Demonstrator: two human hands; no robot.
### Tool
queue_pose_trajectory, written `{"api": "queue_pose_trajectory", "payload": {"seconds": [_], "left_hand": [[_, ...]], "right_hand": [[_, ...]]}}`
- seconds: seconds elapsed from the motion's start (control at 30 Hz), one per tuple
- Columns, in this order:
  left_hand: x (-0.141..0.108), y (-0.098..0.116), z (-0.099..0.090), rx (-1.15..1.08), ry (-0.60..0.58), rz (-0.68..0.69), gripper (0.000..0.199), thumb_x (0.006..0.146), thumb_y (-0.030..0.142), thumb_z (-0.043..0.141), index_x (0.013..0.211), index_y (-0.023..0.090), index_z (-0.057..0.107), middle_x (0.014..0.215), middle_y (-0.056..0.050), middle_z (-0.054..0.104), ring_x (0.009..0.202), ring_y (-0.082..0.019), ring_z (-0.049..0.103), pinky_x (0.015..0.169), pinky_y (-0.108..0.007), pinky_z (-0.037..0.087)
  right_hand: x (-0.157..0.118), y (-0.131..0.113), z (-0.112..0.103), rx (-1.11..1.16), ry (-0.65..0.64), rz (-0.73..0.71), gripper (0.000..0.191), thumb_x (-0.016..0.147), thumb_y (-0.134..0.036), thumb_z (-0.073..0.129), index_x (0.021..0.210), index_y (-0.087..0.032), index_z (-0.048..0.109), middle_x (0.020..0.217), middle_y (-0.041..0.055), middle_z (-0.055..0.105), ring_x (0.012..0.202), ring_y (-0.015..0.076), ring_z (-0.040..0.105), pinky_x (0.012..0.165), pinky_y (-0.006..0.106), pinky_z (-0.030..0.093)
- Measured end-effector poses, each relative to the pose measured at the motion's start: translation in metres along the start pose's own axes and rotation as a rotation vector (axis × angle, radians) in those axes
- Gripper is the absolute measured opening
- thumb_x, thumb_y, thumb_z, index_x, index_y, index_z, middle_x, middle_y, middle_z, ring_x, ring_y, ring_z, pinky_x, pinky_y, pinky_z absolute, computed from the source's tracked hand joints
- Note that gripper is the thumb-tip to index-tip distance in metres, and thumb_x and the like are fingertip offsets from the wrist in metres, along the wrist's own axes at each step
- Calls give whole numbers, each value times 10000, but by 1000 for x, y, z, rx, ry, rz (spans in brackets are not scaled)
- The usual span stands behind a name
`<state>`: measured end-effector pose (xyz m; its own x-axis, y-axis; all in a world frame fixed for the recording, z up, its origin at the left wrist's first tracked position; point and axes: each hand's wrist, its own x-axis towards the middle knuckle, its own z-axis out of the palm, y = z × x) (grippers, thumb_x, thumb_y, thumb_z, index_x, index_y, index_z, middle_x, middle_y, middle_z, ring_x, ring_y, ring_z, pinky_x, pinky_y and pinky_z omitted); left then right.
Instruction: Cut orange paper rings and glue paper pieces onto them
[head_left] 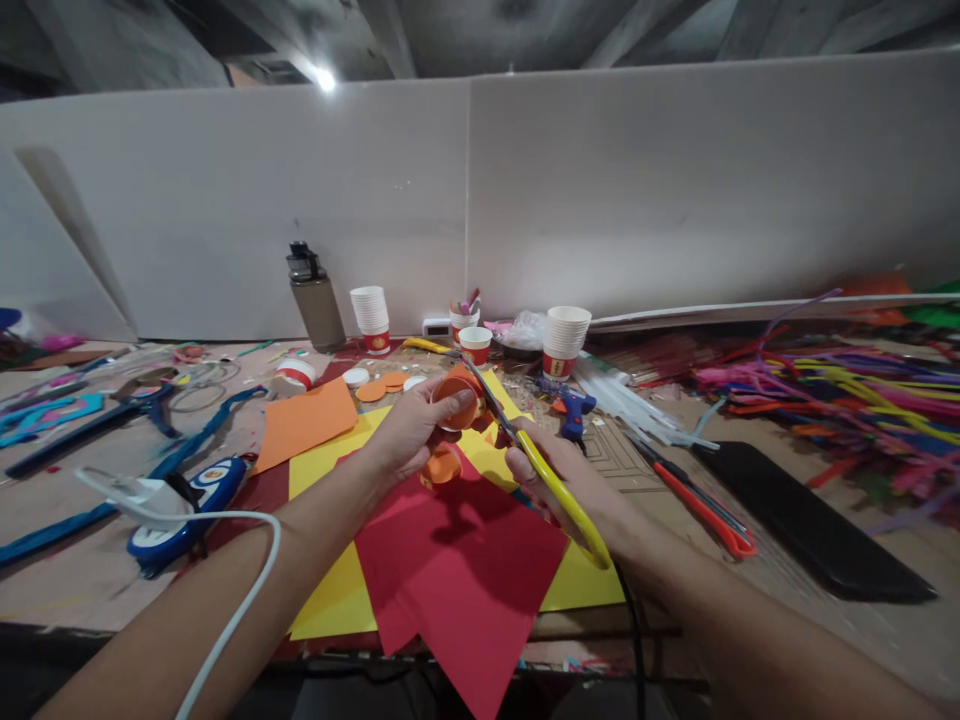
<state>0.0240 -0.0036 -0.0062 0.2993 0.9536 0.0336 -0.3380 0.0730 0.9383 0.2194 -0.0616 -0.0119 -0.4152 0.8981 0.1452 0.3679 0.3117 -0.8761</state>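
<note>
My left hand is closed around a paper cup with an orange face, tilted toward me, the thumb lying on its rim. In my right hand is a pair of scissors with yellow handles; the blades reach up to the cup's right side. Whether the blades touch the cup I cannot tell. Just below my hands stands a second cup with an orange inside. Under both hands lie red paper sheets on top of yellow sheets.
Orange paper and cut orange discs lie at the left. Behind stand cup stacks and a bottle. A blue glue gun, a red-handled cutter, a black slab and pipe cleaners are right; a power strip sits left.
</note>
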Motion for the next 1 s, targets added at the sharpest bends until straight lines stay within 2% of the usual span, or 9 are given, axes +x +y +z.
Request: {"api": "queue_pose_trajectory", "payload": {"seconds": [0.4,0.73,1.0], "left_hand": [[1,-2,0,19,5,3,387,646,404,816,911,184,640,795,-26,697,639,-145,661,495,-197,319],[2,0,-3,39,-27,3,311,698,378,784,894,186,639,752,-4,683,647,-133,659,505,-197,312],[2,2,-6,25,-105,-12,280,697,315,780,911,175,667,776,-16,681,646,-141,656,585,-240,400]], "right_hand": [[-1,-2,2,19,5,21,335,912,-567,468,885,-233,447,618,-68,395,511,88,376,479,220,321],[1,-5,2,-48,27,11,342,918,-559,451,842,-226,447,616,-52,428,534,101,396,497,236,339],[2,0,-1,-215,49,-94,295,929,-505,481,878,-215,474,816,-7,521,724,144,459,642,277,374]]}}
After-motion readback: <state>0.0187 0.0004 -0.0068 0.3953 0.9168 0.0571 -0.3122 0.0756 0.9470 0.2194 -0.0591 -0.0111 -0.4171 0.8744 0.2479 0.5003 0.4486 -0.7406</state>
